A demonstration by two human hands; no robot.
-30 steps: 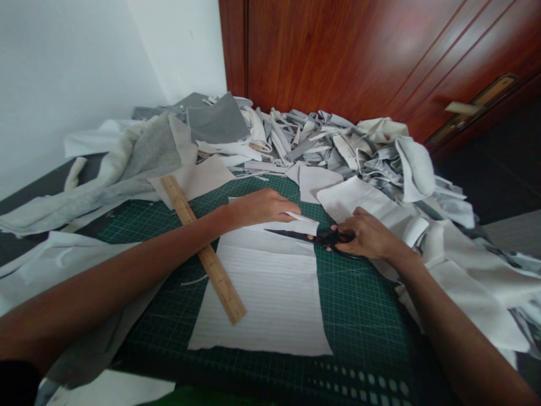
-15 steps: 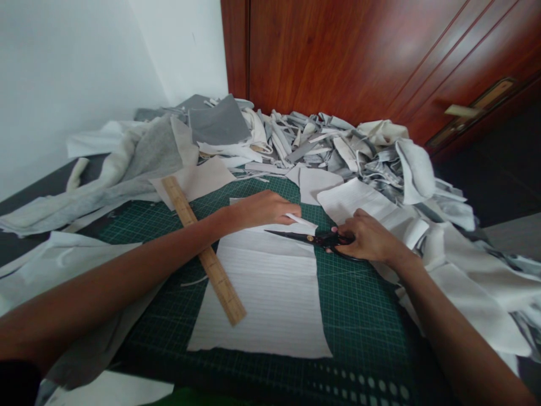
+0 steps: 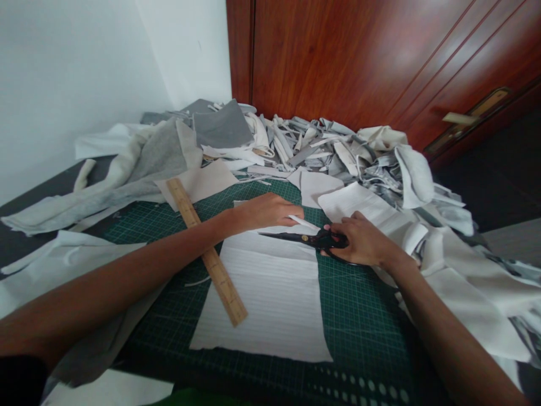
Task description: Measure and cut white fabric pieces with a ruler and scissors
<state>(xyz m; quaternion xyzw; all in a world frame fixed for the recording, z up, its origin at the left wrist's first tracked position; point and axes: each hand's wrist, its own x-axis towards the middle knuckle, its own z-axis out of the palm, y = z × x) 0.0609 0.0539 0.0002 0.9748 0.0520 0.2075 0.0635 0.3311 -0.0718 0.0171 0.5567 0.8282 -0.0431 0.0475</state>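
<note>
A white ribbed fabric sheet (image 3: 264, 299) lies flat on the green cutting mat (image 3: 363, 304). My right hand (image 3: 359, 241) is closed on black scissors (image 3: 302, 237), whose blades lie across the sheet's far edge, pointing left. My left hand (image 3: 264, 210) pinches the narrow white strip (image 3: 301, 223) at that far edge, just above the blades. A wooden ruler (image 3: 207, 251) lies diagonally on the mat, passing under my left forearm and over the sheet's left edge.
A heap of grey and white fabric scraps (image 3: 338, 152) covers the mat's far and right sides. Larger grey cloths (image 3: 156, 155) lie at the far left. A dark wooden door (image 3: 380, 56) with a handle (image 3: 459, 118) stands behind.
The scissors have advanced leftward along the sheet's far edge. My left hand keeps holding the strip, which has lifted a little. The view has shifted slightly.
</note>
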